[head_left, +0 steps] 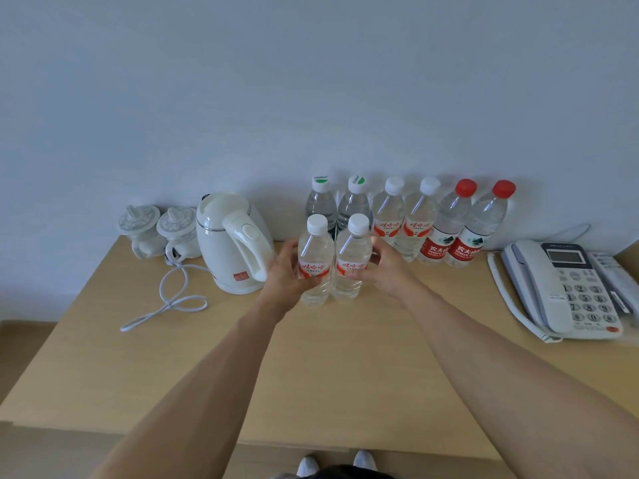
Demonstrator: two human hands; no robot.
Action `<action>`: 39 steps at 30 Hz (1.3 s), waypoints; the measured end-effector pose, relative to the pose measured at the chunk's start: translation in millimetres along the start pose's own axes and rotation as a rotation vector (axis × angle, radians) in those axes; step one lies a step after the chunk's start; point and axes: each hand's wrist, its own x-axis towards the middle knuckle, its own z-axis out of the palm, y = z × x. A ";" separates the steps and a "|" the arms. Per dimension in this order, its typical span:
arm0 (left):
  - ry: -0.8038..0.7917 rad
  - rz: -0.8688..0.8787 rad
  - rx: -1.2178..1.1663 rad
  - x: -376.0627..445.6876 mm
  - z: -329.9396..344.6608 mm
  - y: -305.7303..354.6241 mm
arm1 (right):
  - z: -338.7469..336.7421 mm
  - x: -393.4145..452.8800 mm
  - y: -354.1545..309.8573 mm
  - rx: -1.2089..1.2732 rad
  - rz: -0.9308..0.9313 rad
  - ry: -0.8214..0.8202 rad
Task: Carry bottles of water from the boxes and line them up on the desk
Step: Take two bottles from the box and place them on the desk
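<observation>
- Both hands are busy: the left hand [288, 271] is wrapped round a white-capped bottle [314, 261] and the right hand [380, 267] grips its twin [352, 259], fingers curled over the red labels.
- Those two stand upright side by side, just about touching, on the desk [328, 368] in front of the back row. Can't really tell if their bases are fully down on the wood or a hair above it.
- Both look full of clear water, caps on.
- Back row along the wall, left to right: two green-topped bottles [321, 202], two more white-capped ones with red labels [389, 216], then two red-capped bottles [449, 226]. All six upright, capped, clear water inside, packed shoulder to shoulder.
- Left of the bottles is a white electric kettle [235, 243], lid shut, cord [169, 299] looped loose on the desk.
- Beyond that, two lidded ceramic mugs [162, 229] by the wall, contents hidden.
- Far right, a white desk phone [567, 288].
</observation>
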 end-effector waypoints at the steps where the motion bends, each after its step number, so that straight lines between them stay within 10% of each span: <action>1: 0.006 0.000 0.020 -1.3 -0.3 0.0 | 0.2 -0.7 -1.4 -0.043 -0.008 -0.004; 17: 0.247 0.118 0.803 -36.6 1.3 56.1 | -5.0 -17.3 -29.1 -0.252 -0.251 0.173; 25: 0.004 0.247 1.245 -7.3 -11.4 134.5 | -20.5 -5.7 -85.0 -0.477 -0.398 0.131; 39: -0.029 0.272 1.026 7.4 -10.5 103.9 | -21.1 -5.1 -77.9 -0.529 -0.319 0.090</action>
